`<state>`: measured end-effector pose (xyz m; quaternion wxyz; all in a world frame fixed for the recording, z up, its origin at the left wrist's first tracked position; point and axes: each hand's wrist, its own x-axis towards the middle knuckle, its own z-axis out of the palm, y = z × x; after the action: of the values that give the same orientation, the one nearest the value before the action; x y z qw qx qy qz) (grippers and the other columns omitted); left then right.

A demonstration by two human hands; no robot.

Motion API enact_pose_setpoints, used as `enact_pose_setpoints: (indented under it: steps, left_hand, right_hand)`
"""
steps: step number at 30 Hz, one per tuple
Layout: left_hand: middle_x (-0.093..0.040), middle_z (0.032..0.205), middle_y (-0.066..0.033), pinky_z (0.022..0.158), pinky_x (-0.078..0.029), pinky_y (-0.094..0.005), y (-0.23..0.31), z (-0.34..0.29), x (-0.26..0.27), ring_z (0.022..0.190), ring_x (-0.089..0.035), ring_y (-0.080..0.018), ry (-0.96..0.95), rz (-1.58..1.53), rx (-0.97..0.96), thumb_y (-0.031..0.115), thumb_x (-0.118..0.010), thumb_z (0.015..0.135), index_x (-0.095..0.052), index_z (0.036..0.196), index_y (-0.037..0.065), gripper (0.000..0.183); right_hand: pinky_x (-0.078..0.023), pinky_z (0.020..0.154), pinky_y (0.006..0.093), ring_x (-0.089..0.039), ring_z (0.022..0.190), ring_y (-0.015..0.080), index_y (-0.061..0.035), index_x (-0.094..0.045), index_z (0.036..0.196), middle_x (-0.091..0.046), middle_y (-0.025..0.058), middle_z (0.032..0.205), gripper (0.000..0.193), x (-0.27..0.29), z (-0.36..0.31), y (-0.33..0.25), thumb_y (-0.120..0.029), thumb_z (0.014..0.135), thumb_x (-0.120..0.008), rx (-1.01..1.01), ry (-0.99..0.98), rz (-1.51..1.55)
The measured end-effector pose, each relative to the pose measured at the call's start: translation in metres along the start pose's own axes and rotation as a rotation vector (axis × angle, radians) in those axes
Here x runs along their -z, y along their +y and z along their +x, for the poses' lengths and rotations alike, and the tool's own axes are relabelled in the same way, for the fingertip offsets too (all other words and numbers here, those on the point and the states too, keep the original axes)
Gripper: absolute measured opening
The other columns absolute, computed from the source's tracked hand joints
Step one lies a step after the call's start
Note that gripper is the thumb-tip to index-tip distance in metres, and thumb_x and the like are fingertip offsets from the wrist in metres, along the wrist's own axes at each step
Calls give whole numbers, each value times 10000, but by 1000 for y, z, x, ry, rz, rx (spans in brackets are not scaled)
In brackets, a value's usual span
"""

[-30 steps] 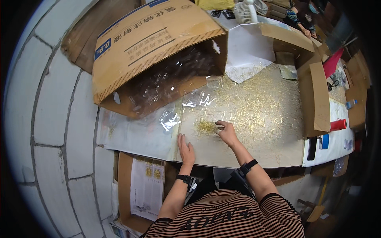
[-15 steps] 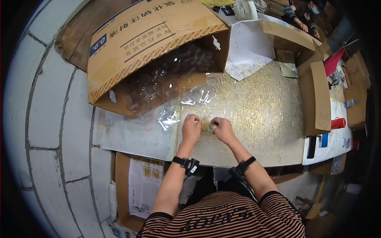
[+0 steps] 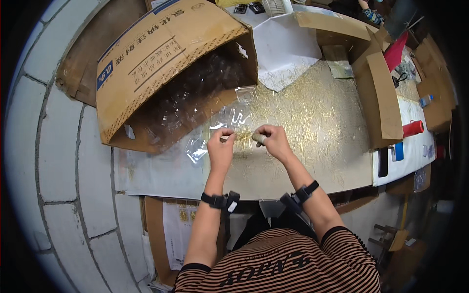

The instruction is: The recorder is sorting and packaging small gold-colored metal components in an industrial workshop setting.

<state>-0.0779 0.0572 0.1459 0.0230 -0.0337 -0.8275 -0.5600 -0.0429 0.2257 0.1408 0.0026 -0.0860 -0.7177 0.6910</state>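
Observation:
Many thin gold-coloured pins (image 3: pixel 312 105) lie loose over the tabletop. My left hand (image 3: pixel 220 149) is closed in a pinch, its fingertips at the left side of a small cluster of these pins (image 3: pixel 243 140). On the other side of that cluster, my right hand (image 3: pixel 276 142) is also closed, thumb and fingers pressed together, with a pale cover on one finger. Whatever lies between the fingertips of either hand is too small to make out. Just beyond my left hand are clear plastic boxes, one an open clear box (image 3: pixel 197 149) tilted on the table.
A large cardboard box (image 3: pixel 166 63) lies on its side at the left, full of clear plastic cases. White paper (image 3: pixel 288 49) and a cardboard flap wall (image 3: pixel 383 97) bound the pins. A red cylinder (image 3: pixel 413 128) lies at the right. A co-worker's sleeve (image 3: pixel 373 15) shows far right.
My head view has shifted, so the scene sits differently. My hands have moved slightly farther apart, with the pin cluster still between them; more of my right hand's covered finger shows.

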Motion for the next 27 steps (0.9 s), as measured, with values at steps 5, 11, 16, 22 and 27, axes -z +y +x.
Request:
enact_pose_setpoints:
  steps: [5,11,16,22,27]
  left_hand:
    - [-624,779,-57,635,-446,-263,-3,-20,-9,691,-568,-134,15,-25,-42,28,-656,732,-623,803,8,81]
    - [-625,799,-36,643,-443,-228,4,-21,-8,716,-568,-98,-26,-62,46,20,-655,745,-620,863,-3,125]
    - [-614,808,-37,674,-455,-214,-4,-28,-11,732,-567,-92,-33,-196,21,-17,-638,762,-608,896,-22,138]
    - [-612,807,-39,652,-458,-200,6,-34,-12,701,-560,-75,31,-376,-20,-24,-619,783,-605,893,-23,110]
    - [-607,806,-34,647,-452,-197,6,-35,-18,700,-553,-69,17,-341,-13,-32,-618,780,-602,896,-33,117]
  right_hand:
    - [-466,540,234,-579,584,102,38,-640,777,-620,55,663,82,7,-20,0,-40,764,-659,-40,16,104]
    - [-476,535,240,-592,593,112,33,-633,761,-612,58,658,53,21,-29,-6,-13,761,-658,-24,-6,171]
    - [-471,527,233,-593,583,117,22,-626,762,-616,58,680,46,30,-24,-7,-12,764,-657,-81,-14,191]
    - [-479,526,241,-601,581,126,9,-621,756,-613,64,671,26,38,-34,-3,5,768,-644,-47,-23,231]
    - [-476,522,243,-602,581,128,6,-616,731,-614,61,670,48,44,-41,13,0,768,-646,-113,2,293]
